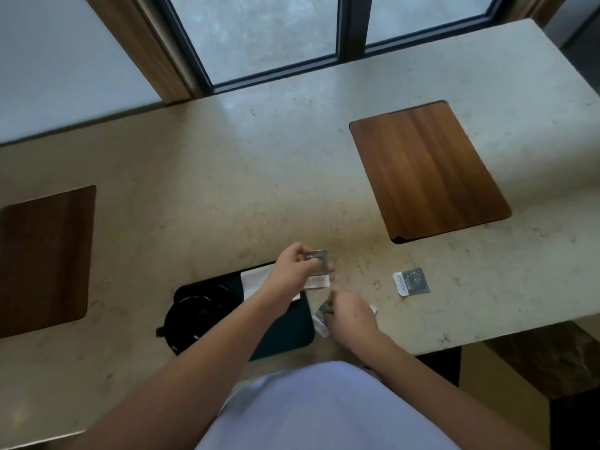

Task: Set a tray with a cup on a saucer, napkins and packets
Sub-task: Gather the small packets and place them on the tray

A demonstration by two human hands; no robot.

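Observation:
A dark tray lies on the stone counter in front of me. On its left part a black cup stands on a black saucer. White napkins lie at the tray's far edge, partly under my left arm. My left hand holds packets just past the tray's right corner. My right hand grips another packet beside the tray's right edge. One more dark packet lies alone on the counter to the right.
A wooden board is set into the counter at the back right and another wooden board at the left. A window runs behind the counter. The counter's front edge ends by my right forearm.

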